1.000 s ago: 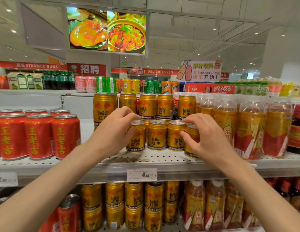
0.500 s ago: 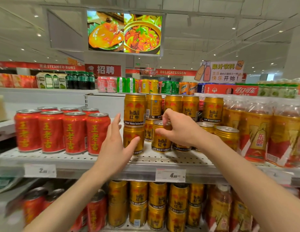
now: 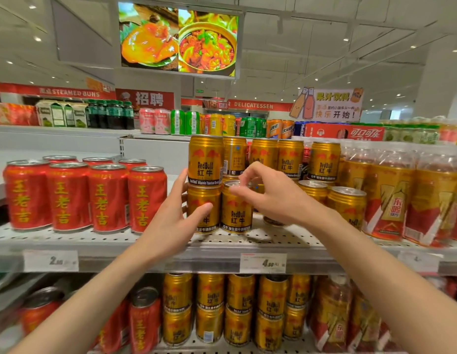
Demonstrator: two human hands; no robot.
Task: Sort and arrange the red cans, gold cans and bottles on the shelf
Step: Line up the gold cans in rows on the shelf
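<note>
Several red cans [image 3: 107, 198] stand in rows on the left of the middle shelf [image 3: 150, 255]. Gold cans fill the centre, some stacked two high. My left hand [image 3: 174, 223] lies against the left side of the leftmost stack, thumb on the front of the lower gold can [image 3: 202, 215], fingers straight up along the upper gold can [image 3: 205, 159]. My right hand [image 3: 274, 199] hovers at the top of the neighbouring front gold can [image 3: 236, 213], fingers apart and holding nothing. Wrapped bottles [image 3: 390, 200] with gold and red labels stand on the right.
More gold cans [image 3: 347, 205] sit right of my right hand, partly hidden by my wrist. The lower shelf holds red cans [image 3: 144, 320], gold cans [image 3: 238, 310] and bottles [image 3: 332, 315]. Price tags [image 3: 263, 263] hang on the shelf edge. The top shelf carries mixed drinks [image 3: 178, 122].
My right hand has released the top of the front gold can and its fingers have spread. My left hand has moved right until it touches the left stack.
</note>
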